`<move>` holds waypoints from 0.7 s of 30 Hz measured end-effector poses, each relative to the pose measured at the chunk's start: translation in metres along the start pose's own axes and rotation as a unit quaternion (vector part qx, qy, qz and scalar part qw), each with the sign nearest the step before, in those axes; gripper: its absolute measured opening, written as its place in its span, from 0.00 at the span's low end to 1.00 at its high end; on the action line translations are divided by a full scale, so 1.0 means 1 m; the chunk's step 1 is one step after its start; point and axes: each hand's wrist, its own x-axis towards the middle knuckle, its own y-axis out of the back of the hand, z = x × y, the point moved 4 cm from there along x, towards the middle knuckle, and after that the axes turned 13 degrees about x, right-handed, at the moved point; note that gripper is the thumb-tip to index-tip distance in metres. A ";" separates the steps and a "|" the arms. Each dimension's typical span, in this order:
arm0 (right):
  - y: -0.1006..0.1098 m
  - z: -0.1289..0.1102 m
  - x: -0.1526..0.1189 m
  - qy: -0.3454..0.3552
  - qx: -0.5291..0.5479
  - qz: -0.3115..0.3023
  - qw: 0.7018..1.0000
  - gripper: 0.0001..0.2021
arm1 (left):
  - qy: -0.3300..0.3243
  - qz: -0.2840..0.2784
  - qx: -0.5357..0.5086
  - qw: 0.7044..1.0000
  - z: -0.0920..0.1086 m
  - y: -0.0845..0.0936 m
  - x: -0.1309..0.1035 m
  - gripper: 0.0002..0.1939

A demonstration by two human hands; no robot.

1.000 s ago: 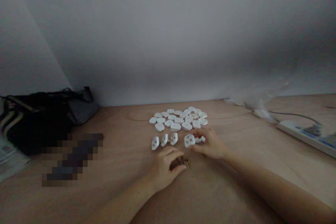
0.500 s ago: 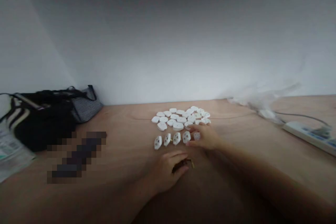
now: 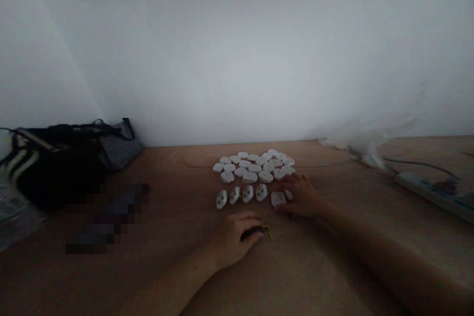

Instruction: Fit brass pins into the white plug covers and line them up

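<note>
My left hand is curled low over the table, with small brass-coloured metal pieces at its thumb and fingertips. Their exact shape is hard to make out. Just beyond it, several white plastic socket shells with holes in their faces stand in a row, the leftmost socket shell included. At the row's right end my right hand has its thumb and fingers around a white socket shell, partly hidden. Another socket shell sits against its thumb, tilted back.
Behind the row lies a cluster of white plastic shells. A black bag and a pixelated dark object are at left. To the right are a clear plastic bag and a power strip with its cable. A wall closes the back.
My right hand has shifted right, leaving a socket shell showing beside its thumb. My left hand stays nearly in place with the brass pieces. The picture is darker.
</note>
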 end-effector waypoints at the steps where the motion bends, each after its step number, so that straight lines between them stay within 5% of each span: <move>1: 0.002 -0.005 -0.003 0.001 0.013 0.010 1.000 0.22 | 0.004 0.004 -0.003 1.000 0.000 0.001 0.000 0.10; 7: 0.002 -0.032 -0.021 0.040 0.050 -0.018 0.998 0.21 | 0.011 0.003 -0.006 1.000 -0.002 0.000 0.003 0.08; 14: -0.002 -0.024 -0.029 0.029 0.060 -0.066 0.996 0.28 | -0.005 0.043 -0.017 0.999 -0.003 0.003 0.003 0.08; 21: -0.002 -0.034 -0.031 0.021 0.072 0.002 0.997 0.22 | 0.006 0.130 0.032 0.991 0.000 0.008 0.001 0.07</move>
